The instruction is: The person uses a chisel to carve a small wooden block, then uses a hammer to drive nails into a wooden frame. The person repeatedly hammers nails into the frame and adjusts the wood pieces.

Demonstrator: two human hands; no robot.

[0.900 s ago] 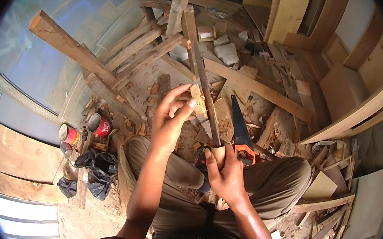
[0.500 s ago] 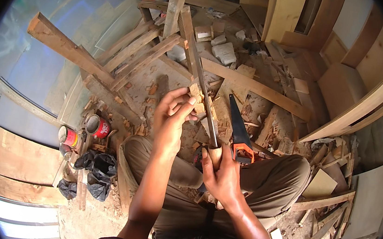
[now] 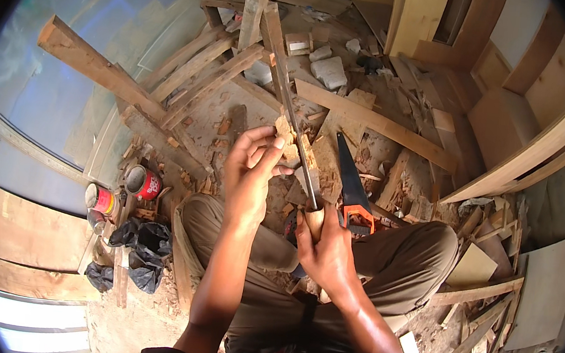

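Note:
My left hand [image 3: 250,170] pinches a small, irregularly shaped piece of pale wood [image 3: 284,130] between thumb and fingers. My right hand [image 3: 325,248] is wrapped round the wooden handle of a long, narrow metal file [image 3: 306,158], whose blade points away from me. The blade runs close along the right side of the wood piece; whether it touches cannot be made out. Just right of the file lies a handsaw [image 3: 351,173] with a dark blade and an orange-and-black handle, near my right knee.
Behind the hands, a wooden frame of beams [image 3: 168,88] leans across the floor. A plank [image 3: 377,128] lies beyond the saw, near a grey block [image 3: 328,72]. Red cans [image 3: 144,183] and black plastic [image 3: 144,248] sit at left. Wooden panels [image 3: 525,161] stand at right; shavings litter the floor.
My right hand and the file have shifted slightly left and toward me along the wood piece. The left hand keeps its pinch, with the wood a little further left.

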